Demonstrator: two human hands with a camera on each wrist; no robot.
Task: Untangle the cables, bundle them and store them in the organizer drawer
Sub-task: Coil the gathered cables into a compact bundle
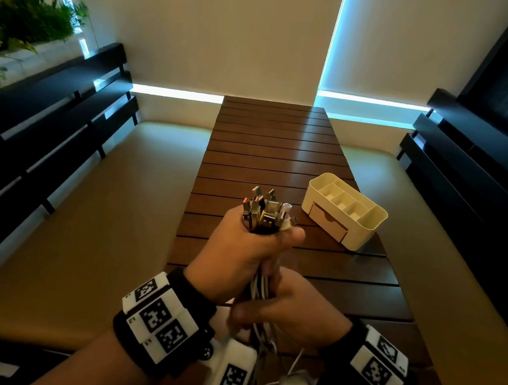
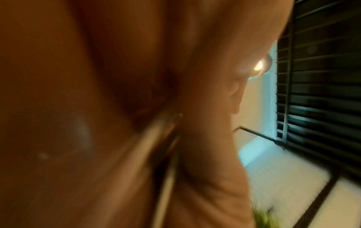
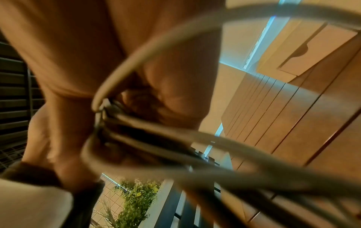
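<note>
My left hand [image 1: 251,247] grips a thick bunch of cables [image 1: 264,214] upright above the table, with several USB plugs sticking up out of the fist. Just below it my right hand [image 1: 285,308] wraps round the same cables, whose black and white strands hang down toward me. The right wrist view shows these cables [image 3: 156,132] running under curled fingers, with one loop arcing close to the lens. In the blurred left wrist view a pale cable [image 2: 166,154] runs between palm and fingers. The cream organizer [image 1: 344,211] stands to the right, its pale wooden drawer [image 1: 328,222] closed.
The slatted brown wooden table [image 1: 268,150] stretches away from me, with beige bench cushions on both sides. Dark slatted backrests [image 1: 47,119] line left and right. A green plant [image 1: 23,9] stands at the far left. White chargers hang near my wrists at the bottom edge.
</note>
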